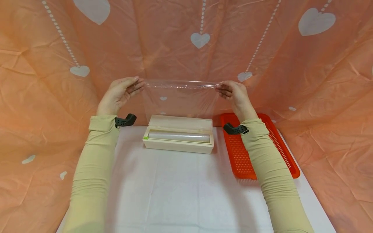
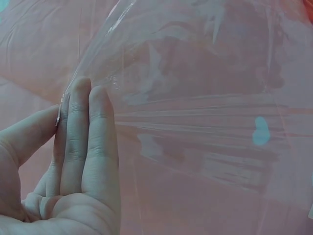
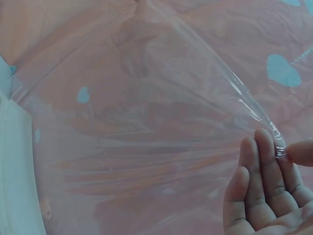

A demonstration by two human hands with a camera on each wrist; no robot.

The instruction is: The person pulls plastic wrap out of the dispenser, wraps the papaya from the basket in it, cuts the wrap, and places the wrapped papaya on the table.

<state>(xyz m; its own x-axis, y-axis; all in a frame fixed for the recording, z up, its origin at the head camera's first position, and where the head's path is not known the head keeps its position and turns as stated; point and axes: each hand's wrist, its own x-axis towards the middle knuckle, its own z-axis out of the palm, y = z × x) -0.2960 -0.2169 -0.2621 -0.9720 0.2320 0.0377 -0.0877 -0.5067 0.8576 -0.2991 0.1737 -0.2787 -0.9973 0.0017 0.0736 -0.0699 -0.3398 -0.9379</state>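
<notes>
A sheet of clear plastic wrap (image 1: 183, 97) stretches upright between the two hands, its top edge taut and bunched. My left hand (image 1: 120, 92) pinches one upper corner between thumb and fingers; the left wrist view shows creases in the wrap (image 2: 195, 117) fanning from that hold. At the other corner my right hand (image 1: 236, 95) pinches the edge the same way, seen close in the right wrist view (image 3: 266, 191). Below, the film runs down to a cream dispenser box (image 1: 179, 147) with its lid (image 1: 180, 122) raised. A roll of wrap (image 1: 179, 136) lies inside the box.
A red-orange plastic basket (image 1: 240, 155) lies on the right of the white tabletop (image 1: 175, 187), partly under the right forearm. Orange curtains with white hearts (image 1: 200, 40) hang behind and at both sides. A small green piece (image 1: 145, 138) sits at the box's left end.
</notes>
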